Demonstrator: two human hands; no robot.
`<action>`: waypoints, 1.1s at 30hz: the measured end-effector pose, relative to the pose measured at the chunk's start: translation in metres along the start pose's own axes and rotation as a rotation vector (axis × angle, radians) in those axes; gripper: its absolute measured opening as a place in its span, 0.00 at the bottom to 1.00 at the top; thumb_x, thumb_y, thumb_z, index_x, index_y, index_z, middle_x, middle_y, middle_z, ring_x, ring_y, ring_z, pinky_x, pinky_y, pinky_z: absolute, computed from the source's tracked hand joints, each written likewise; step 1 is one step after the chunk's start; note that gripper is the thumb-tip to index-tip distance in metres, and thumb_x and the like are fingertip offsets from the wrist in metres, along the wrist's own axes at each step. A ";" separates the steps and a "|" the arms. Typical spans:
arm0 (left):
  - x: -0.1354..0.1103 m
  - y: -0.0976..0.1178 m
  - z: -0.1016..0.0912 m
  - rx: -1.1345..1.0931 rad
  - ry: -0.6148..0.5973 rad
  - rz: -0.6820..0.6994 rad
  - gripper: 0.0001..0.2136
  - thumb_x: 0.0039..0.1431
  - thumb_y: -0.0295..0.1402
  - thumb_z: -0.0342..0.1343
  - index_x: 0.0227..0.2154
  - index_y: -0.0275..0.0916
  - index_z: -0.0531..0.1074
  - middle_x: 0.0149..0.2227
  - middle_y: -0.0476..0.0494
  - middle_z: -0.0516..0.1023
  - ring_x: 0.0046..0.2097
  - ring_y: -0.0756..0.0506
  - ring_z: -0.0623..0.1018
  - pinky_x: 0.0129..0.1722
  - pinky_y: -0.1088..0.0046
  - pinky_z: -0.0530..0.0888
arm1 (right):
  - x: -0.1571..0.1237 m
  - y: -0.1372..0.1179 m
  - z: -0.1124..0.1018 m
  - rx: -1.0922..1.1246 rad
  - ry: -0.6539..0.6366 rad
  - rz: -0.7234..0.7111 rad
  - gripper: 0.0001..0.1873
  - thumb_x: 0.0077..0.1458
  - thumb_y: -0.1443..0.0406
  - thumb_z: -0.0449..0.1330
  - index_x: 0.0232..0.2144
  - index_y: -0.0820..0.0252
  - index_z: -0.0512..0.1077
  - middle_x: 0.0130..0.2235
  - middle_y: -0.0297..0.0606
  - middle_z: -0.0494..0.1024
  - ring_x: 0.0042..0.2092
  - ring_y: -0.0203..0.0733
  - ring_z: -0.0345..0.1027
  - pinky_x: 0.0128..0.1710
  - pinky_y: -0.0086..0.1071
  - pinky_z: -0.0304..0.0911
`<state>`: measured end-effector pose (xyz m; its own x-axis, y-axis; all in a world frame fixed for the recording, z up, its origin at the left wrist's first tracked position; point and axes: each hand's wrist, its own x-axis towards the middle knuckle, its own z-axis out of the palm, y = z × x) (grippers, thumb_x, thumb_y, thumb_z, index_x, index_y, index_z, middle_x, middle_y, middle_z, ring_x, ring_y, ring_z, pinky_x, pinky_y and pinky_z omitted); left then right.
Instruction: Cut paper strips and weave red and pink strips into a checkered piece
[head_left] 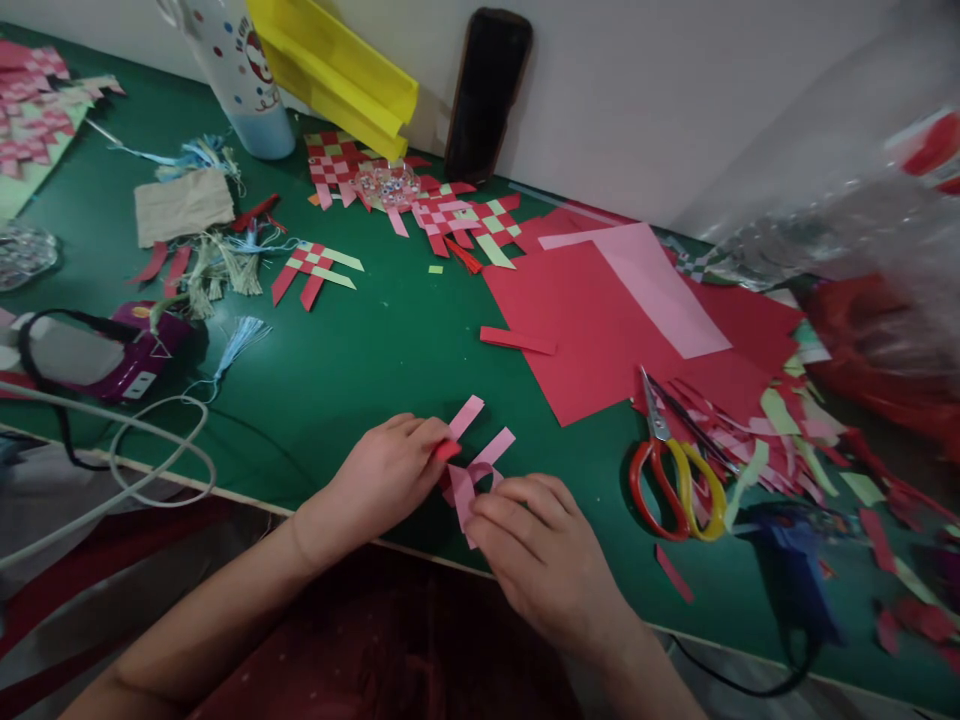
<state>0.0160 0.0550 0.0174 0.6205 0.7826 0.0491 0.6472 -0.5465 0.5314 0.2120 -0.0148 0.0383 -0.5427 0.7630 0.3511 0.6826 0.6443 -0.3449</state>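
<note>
Near the front edge of the green table (pixel 390 340), both my hands work on a small bundle of pink paper strips (pixel 474 462). My left hand (pixel 390 472) pinches the strips from the left, fingers closed, with a red strip end at its fingertips. My right hand (pixel 536 548) pinches the lower part of the same strips, fingers curled. Two pink strip ends stick up and to the right, above my hands.
Red and pink paper sheets (pixel 622 320) lie to the right, with scissors (pixel 671 475), paper scraps (pixel 787 450) and a blue glue gun (pixel 791 560). Woven paper pieces (pixel 450 215), a cup (pixel 244 80), yellow folded paper (pixel 337 75), a phone (pixel 487 90) stand behind.
</note>
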 end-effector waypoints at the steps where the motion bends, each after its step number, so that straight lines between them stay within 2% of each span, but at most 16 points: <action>1: 0.000 0.000 0.000 0.007 0.010 -0.004 0.08 0.68 0.31 0.44 0.36 0.37 0.67 0.32 0.44 0.74 0.36 0.44 0.73 0.38 0.66 0.71 | 0.000 0.000 0.000 -0.004 -0.010 -0.023 0.07 0.59 0.73 0.56 0.36 0.60 0.73 0.37 0.35 0.80 0.42 0.40 0.67 0.44 0.37 0.59; 5: -0.003 0.001 -0.005 -0.048 -0.014 -0.023 0.07 0.64 0.36 0.51 0.38 0.37 0.65 0.33 0.45 0.74 0.37 0.43 0.73 0.38 0.65 0.72 | -0.001 -0.001 0.001 -0.051 -0.028 -0.077 0.10 0.61 0.73 0.53 0.35 0.60 0.74 0.36 0.35 0.79 0.40 0.39 0.68 0.40 0.35 0.60; 9: -0.005 0.001 -0.013 -0.072 -0.088 -0.001 0.03 0.61 0.26 0.49 0.37 0.36 0.66 0.33 0.45 0.73 0.37 0.44 0.73 0.39 0.64 0.72 | -0.002 -0.002 0.001 -0.076 0.000 -0.108 0.11 0.61 0.72 0.52 0.36 0.60 0.75 0.36 0.36 0.80 0.35 0.35 0.69 0.35 0.32 0.61; 13: -0.005 -0.003 -0.015 -0.082 -0.103 0.124 0.16 0.55 0.16 0.43 0.41 0.35 0.70 0.38 0.43 0.75 0.41 0.44 0.73 0.44 0.65 0.72 | 0.001 -0.003 0.000 -0.064 0.030 -0.124 0.10 0.61 0.72 0.53 0.36 0.61 0.75 0.35 0.36 0.80 0.33 0.34 0.70 0.31 0.31 0.61; 16: -0.006 -0.005 -0.012 -0.097 -0.092 0.155 0.23 0.51 0.13 0.42 0.45 0.36 0.71 0.41 0.42 0.75 0.43 0.45 0.72 0.46 0.65 0.72 | 0.005 -0.003 -0.003 -0.072 0.047 -0.146 0.10 0.61 0.72 0.53 0.36 0.61 0.75 0.35 0.36 0.81 0.32 0.33 0.71 0.31 0.30 0.63; 21: -0.009 -0.007 -0.011 -0.101 -0.136 0.128 0.23 0.52 0.14 0.44 0.47 0.37 0.72 0.41 0.42 0.74 0.44 0.44 0.71 0.45 0.64 0.73 | 0.008 -0.002 -0.003 -0.048 0.079 -0.168 0.09 0.60 0.73 0.54 0.38 0.61 0.73 0.36 0.36 0.82 0.32 0.32 0.73 0.30 0.28 0.64; 23: -0.009 -0.006 -0.012 -0.105 -0.149 0.129 0.21 0.54 0.16 0.46 0.48 0.37 0.72 0.42 0.41 0.73 0.44 0.44 0.71 0.45 0.64 0.72 | 0.007 0.001 -0.001 -0.033 0.101 -0.122 0.09 0.59 0.73 0.56 0.41 0.61 0.72 0.38 0.37 0.82 0.35 0.34 0.75 0.32 0.27 0.65; 28: -0.007 -0.003 -0.012 -0.097 -0.131 0.114 0.10 0.62 0.26 0.50 0.44 0.37 0.73 0.42 0.41 0.73 0.44 0.43 0.71 0.47 0.64 0.71 | 0.013 0.012 0.003 -0.116 0.149 0.136 0.10 0.60 0.70 0.57 0.44 0.59 0.71 0.38 0.38 0.82 0.39 0.37 0.77 0.38 0.28 0.68; 30: -0.007 -0.001 -0.012 -0.069 -0.134 0.113 0.08 0.63 0.29 0.51 0.42 0.37 0.72 0.42 0.42 0.73 0.44 0.43 0.70 0.46 0.64 0.71 | 0.019 0.017 0.004 -0.143 0.141 0.200 0.10 0.61 0.68 0.57 0.45 0.60 0.71 0.38 0.39 0.82 0.39 0.38 0.77 0.38 0.28 0.68; 33: -0.007 0.001 -0.010 -0.011 -0.137 0.116 0.06 0.63 0.28 0.50 0.40 0.35 0.71 0.40 0.41 0.72 0.42 0.43 0.70 0.44 0.63 0.71 | 0.026 0.023 0.008 -0.167 0.131 0.291 0.10 0.62 0.65 0.55 0.46 0.60 0.71 0.37 0.39 0.82 0.35 0.38 0.77 0.33 0.27 0.67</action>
<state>0.0075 0.0518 0.0257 0.7457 0.6663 -0.0049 0.5637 -0.6268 0.5379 0.2097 0.0205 0.0328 -0.2541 0.8931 0.3713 0.8757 0.3754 -0.3036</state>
